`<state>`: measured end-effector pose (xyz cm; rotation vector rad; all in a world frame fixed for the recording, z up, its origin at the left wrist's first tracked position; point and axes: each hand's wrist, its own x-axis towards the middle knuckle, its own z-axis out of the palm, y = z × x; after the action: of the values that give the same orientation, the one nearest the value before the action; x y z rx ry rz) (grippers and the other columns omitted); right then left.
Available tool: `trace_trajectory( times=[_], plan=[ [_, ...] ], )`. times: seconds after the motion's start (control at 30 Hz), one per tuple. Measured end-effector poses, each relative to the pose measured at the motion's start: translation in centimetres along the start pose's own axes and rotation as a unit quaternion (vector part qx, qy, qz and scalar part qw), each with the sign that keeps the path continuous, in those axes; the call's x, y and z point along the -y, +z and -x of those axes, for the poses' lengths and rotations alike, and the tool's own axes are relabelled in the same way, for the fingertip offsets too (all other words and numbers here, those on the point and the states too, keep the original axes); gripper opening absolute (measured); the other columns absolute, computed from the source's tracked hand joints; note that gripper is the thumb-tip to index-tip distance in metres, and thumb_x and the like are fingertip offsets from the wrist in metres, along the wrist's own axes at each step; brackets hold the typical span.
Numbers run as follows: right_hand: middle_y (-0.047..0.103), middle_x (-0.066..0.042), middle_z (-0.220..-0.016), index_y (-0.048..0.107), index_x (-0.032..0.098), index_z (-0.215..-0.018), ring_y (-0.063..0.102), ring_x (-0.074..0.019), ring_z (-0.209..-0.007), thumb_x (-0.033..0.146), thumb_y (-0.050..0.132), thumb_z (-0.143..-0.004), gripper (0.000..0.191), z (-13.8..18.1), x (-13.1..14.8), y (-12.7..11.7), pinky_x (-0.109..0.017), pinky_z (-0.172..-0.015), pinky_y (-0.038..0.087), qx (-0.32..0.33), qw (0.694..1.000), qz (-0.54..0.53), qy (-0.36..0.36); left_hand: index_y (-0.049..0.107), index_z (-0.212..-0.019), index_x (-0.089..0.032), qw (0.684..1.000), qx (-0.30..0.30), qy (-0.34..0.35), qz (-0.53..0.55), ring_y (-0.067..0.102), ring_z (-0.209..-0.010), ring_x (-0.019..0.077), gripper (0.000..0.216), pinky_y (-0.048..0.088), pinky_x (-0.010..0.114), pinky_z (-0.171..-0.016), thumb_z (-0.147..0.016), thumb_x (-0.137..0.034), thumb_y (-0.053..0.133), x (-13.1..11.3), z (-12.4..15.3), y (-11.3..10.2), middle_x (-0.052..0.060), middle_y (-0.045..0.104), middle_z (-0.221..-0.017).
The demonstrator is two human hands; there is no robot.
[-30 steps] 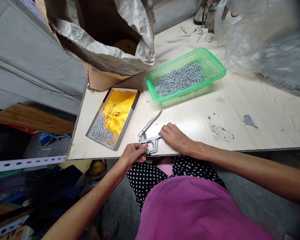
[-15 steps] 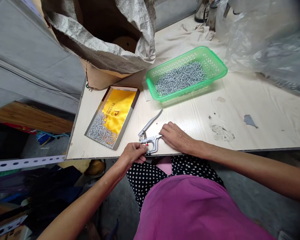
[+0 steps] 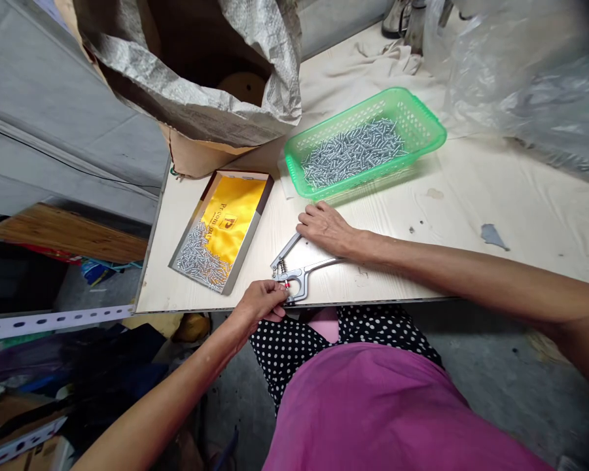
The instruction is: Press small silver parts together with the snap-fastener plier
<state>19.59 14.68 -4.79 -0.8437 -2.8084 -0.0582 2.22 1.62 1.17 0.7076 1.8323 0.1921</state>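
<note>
A pair of grey metal snap-setting pliers [image 3: 319, 265] lies on the table near its front edge, handles spread, with a spring and a red bit at its jaws. My left hand [image 3: 262, 299] pinches at those jaws; whatever small part sits between the fingertips is hidden. Over the end of the upper handle, the fingers of my right hand [image 3: 328, 229] are curled and closed. Left of the pliers is a shallow box [image 3: 248, 245] with a yellow cloth lining and small silver spring-like pieces [image 3: 201, 258] heaped in its near end.
Behind my right hand stands a green plastic basket [image 3: 373, 186] holding many similar silver pieces [image 3: 353, 154]. A big woven sack [image 3: 255, 124] in a carton rises at the back left. Clear plastic bags [image 3: 510, 85] lie at the back right. The table edge [image 3: 373, 303] runs before my lap.
My right hand has moved up and slightly left, from the lower handle's end to the upper handle. My left hand has stayed at the jaws.
</note>
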Motion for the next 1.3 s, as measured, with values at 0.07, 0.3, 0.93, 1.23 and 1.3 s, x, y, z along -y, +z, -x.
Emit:
trace_trajectory(
  times=[0.07, 0.3, 0.93, 1.23, 1.3],
  plan=[
    [0.062, -0.010, -0.090, 0.063, 0.017, -0.093, 0.042, -0.0250, -0.088, 0.010, 0.040, -0.095, 0.024, 0.1, -0.3, 0.1, -0.037, -0.072, 0.025, -0.006, 1.000, 0.007, -0.012, 0.057, -0.072, -0.015, 1.000, 0.001, 0.001, -0.007, 0.053, -0.042, 0.0058, 0.014, 0.045, 0.017, -0.044, -0.080, -0.022, 0.067, -0.1, 0.1, 0.1, -0.006, 0.054, -0.054],
    [0.062, -0.010, -0.092, 0.064, 0.018, -0.093, 0.042, -0.0249, -0.089, 0.012, 0.038, -0.097, 0.027, 1.9, -0.7, 0.2, -0.037, -0.070, 0.026, -0.022, 0.999, -0.015, 0.017, 0.056, -0.073, -0.015, 1.000, 0.004, -0.001, -0.018, 0.049, -0.041, 0.0046, 0.015, 0.046, 0.016, -0.044, -0.081, -0.023, 0.066, -0.1, -0.1, 0.4, -0.008, 0.049, -0.053],
    [0.062, -0.016, -0.115, 0.054, 0.013, -0.124, 0.048, -0.0351, -0.105, 0.072, 0.069, -0.065, 0.085, 3.7, 0.1, -2.2, -0.049, -0.091, 0.032, 0.059, 0.995, -0.084, -0.003, 0.056, -0.077, -0.015, 1.000, 0.020, -0.017, -0.003, 0.048, -0.039, 0.0046, 0.016, 0.045, 0.015, -0.043, -0.079, -0.025, 0.069, -0.2, -0.2, 0.1, -0.007, 0.051, -0.050],
    [0.061, -0.014, -0.102, 0.059, 0.012, -0.108, 0.049, -0.0289, -0.091, 0.059, 0.078, -0.063, 0.068, 3.9, 0.9, -2.4, -0.038, -0.072, 0.039, 0.057, 0.995, -0.079, 0.013, 0.056, -0.073, -0.016, 1.000, 0.025, -0.012, 0.000, 0.048, -0.040, 0.0058, 0.021, 0.045, 0.017, -0.043, -0.077, -0.029, 0.072, 0.0, -0.1, 0.0, -0.007, 0.051, -0.049],
    [0.060, -0.014, -0.102, 0.059, 0.012, -0.107, 0.048, -0.0287, -0.090, 0.059, 0.080, -0.059, 0.070, 4.0, 1.0, -2.3, -0.036, -0.067, 0.039, 0.052, 0.995, -0.080, 0.022, 0.057, -0.073, -0.016, 1.000, 0.021, -0.010, -0.001, 0.048, -0.040, 0.0059, 0.018, 0.045, 0.018, -0.043, -0.078, -0.027, 0.070, -0.1, -0.1, 0.0, -0.006, 0.052, -0.051]
  ],
)
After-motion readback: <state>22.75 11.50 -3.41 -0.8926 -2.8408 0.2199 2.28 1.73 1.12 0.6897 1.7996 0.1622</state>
